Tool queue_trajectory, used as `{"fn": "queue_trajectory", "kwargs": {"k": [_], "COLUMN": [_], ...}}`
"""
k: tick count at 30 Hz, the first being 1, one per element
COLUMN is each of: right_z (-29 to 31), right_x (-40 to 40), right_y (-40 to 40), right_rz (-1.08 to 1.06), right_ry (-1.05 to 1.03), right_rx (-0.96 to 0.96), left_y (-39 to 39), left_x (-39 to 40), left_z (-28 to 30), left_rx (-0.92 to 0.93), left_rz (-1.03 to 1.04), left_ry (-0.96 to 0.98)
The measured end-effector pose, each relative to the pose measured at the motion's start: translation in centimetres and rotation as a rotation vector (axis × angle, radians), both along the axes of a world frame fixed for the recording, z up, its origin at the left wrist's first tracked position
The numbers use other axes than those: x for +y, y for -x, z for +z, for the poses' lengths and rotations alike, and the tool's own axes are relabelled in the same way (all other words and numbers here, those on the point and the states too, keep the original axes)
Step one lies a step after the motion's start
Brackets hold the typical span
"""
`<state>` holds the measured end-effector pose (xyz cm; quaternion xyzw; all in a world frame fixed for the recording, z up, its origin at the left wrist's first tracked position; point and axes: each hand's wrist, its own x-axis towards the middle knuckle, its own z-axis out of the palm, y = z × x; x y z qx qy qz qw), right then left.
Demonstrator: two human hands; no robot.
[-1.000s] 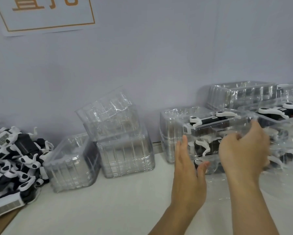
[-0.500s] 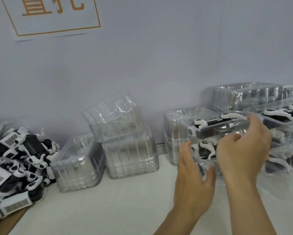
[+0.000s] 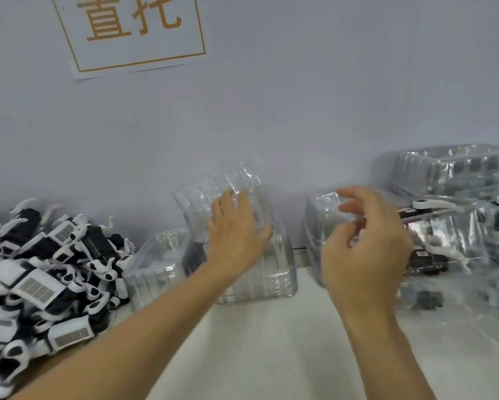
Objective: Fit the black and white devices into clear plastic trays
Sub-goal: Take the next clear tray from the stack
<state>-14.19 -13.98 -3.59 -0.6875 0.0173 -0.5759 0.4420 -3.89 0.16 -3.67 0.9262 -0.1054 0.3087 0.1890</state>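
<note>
The left hand (image 3: 236, 226) lies with straight fingers against a tilted empty tray (image 3: 222, 186) atop a stack of trays (image 3: 271, 272); no grip has formed. The right hand (image 3: 366, 246) hangs loosely curled, holding nothing, before the filled trays (image 3: 450, 238) at right. Some devices are already packed; a large pile of devices (image 3: 46, 272) waits on the worktop (image 3: 271, 342) at left, so most remains. Motion blur and glare hide tray edges; the right-hand trays are cut off.

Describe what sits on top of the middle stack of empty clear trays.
A single tilted clear tray leans on the middle stack, against the wall. The left hand reaches to it, fingers straight, covering its lower part. It looks empty, though glare hides details.
</note>
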Motion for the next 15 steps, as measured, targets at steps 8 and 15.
{"fn": "queue_trajectory", "kwargs": {"k": [8, 15], "right_z": [-3.7, -6.7], "right_x": [5.2, 6.6], "right_y": [-1.2, -1.6], "right_rz": [0.495, 0.644], "right_ry": [0.203, 0.277], "right_rx": [0.282, 0.514], "left_y": [-6.0, -5.2], "left_x": [4.3, 4.9], "left_z": [9.6, 10.7], "left_rx": [0.072, 0.067], "left_rz": [0.205, -0.081], "left_ry": [-0.31, -0.152]}}
